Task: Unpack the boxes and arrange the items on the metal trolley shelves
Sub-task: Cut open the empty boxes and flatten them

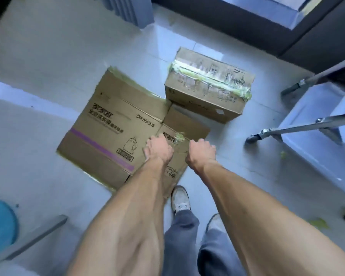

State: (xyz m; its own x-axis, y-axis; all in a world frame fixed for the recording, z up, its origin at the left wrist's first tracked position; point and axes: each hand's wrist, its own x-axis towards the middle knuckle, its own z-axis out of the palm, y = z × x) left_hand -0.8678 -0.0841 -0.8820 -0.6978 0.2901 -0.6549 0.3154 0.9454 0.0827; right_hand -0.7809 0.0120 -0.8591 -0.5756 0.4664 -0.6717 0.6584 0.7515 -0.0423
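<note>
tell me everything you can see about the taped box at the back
The taped box is brown corrugated cardboard, closed, lying flat on the pale tiled floor. Yellow-green tape runs along its top seam and wraps over both ends, wrinkled and partly torn. Blurred dark print and scribbled marks cover the top; a small white patch shows on its near side. It sits skewed to the tile lines, its near left corner meeting the flattened box. Neither hand touches it.

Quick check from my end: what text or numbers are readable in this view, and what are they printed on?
"100101043516": flattened box, upper panel.
"×4": same box, panel below the left hand; the number above it is partly hidden.
Large brand characters, same box: too blurred.
Handwriting on sealed box: illegible.
</note>
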